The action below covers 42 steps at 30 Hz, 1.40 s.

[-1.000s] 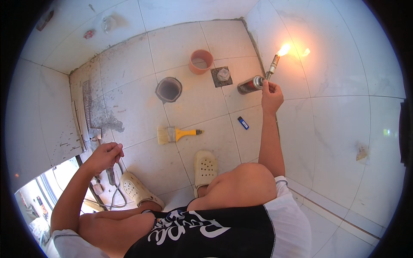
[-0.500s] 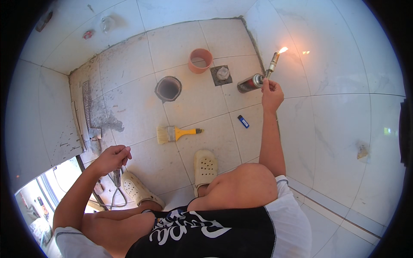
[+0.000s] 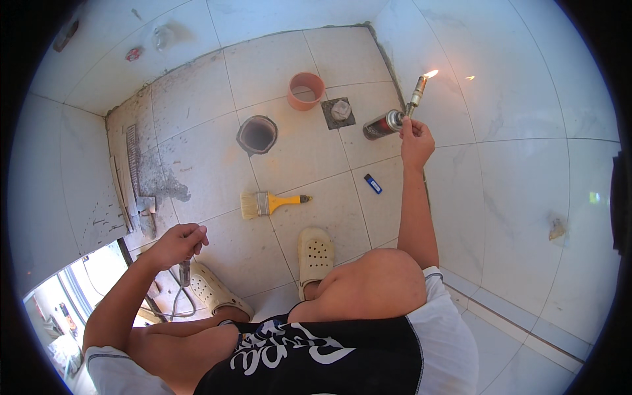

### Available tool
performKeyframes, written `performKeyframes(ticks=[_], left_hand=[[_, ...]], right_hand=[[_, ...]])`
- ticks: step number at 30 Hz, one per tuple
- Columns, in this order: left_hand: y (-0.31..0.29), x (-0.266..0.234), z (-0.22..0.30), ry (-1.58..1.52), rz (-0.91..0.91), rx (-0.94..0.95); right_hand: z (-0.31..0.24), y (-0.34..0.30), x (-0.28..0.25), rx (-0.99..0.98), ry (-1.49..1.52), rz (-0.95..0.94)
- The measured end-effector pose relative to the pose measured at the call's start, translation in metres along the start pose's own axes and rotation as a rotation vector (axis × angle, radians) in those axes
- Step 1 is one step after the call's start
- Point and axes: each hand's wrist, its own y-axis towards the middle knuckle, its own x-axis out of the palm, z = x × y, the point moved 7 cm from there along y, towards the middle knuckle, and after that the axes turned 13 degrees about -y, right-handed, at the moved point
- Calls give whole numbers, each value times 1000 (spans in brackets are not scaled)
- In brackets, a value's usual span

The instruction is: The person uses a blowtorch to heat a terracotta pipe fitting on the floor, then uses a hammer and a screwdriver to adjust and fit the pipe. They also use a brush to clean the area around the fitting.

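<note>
At the far right, my right hand (image 3: 417, 146) pinches the knob at the base of a gas torch head (image 3: 418, 92). The torch is fitted to a dark gas canister (image 3: 380, 127) that lies tilted near the wall. An orange flame (image 3: 431, 74) burns at the nozzle. My left hand (image 3: 178, 245) is closed above the left shoe, at the lower left. A grey handle-like piece (image 3: 185, 273) shows just beneath it, by a grey cord (image 3: 179, 304); what the fingers hold is hidden.
On the tiled floor lie a yellow-handled paintbrush (image 3: 276, 203) and a blue lighter (image 3: 373, 184). Beyond them are an open drain hole (image 3: 241, 139), an orange pipe ring (image 3: 305, 100) and a square floor drain (image 3: 339, 114) with a lump on it. A trowel (image 3: 145, 205) lies left.
My left hand has shifted slightly right, and the grey piece under it has moved along. My right hand stays on the torch; the flame now leans more sideways.
</note>
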Motion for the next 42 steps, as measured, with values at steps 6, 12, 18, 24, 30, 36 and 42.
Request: performKeyframes(ticks=[6,12,18,24,30,36,42], left_hand=[[4,5,2,7,-26,4],[7,10,9,52,-22,10],[9,14,17,95,-24,25],[13,22,25,108,-31,72],[11,52,82,186,48,380],[26,154,175,328,20,1053],[83,253,180,827,-382,1232]], right_hand=[[-1,-1,0,6,42,-7],[0,-1,0,-2,47,-4],[1,0,1,-13,63,-11],[5,2,-1,-20,4,3],[-6,-22,-18,-108,-205,103],[-19,-174,80,586,381,-1225],[-17,-185,120,882,665,-1285]])
